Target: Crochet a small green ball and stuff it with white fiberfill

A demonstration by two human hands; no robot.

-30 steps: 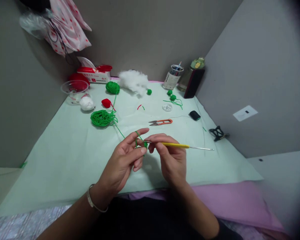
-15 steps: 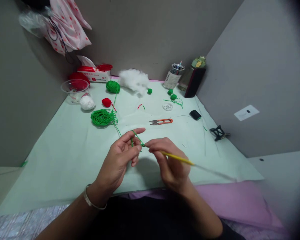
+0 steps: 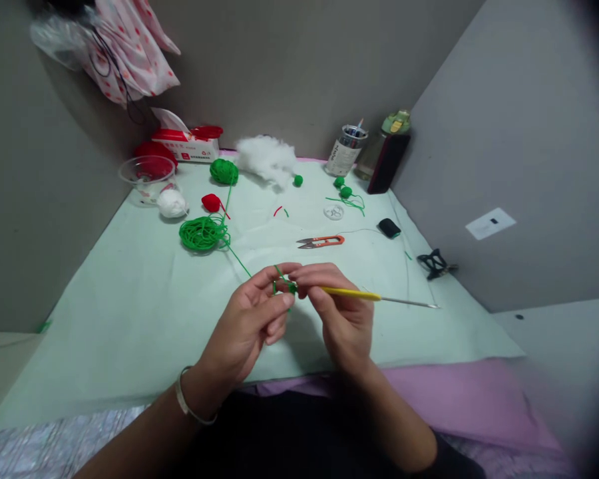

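My left hand (image 3: 252,316) pinches a small piece of green crochet work (image 3: 292,288) between thumb and fingers, and green yarn loops over its index finger. From there the strand runs back to a loose green yarn heap (image 3: 203,234) at the left. My right hand (image 3: 343,313) is closed on the yellow grip of a crochet hook (image 3: 352,293), whose bare metal end points to the right. The hook's working tip is hidden among my fingers at the green piece. Both hands meet just above the table's near part.
Thread snips (image 3: 322,241) lie beyond my hands. Farther back are a green yarn ball (image 3: 224,171), white stuffing (image 3: 267,159), small green balls (image 3: 346,191), a red yarn ball (image 3: 211,203), a plastic tub (image 3: 148,179), a pen can (image 3: 347,152) and a bottle (image 3: 372,156). A black clip (image 3: 435,264) sits right.
My left hand has shifted slightly right and its index finger has bent inward. The hands have come closer together. The hook has swung to a flatter angle, its free end higher.
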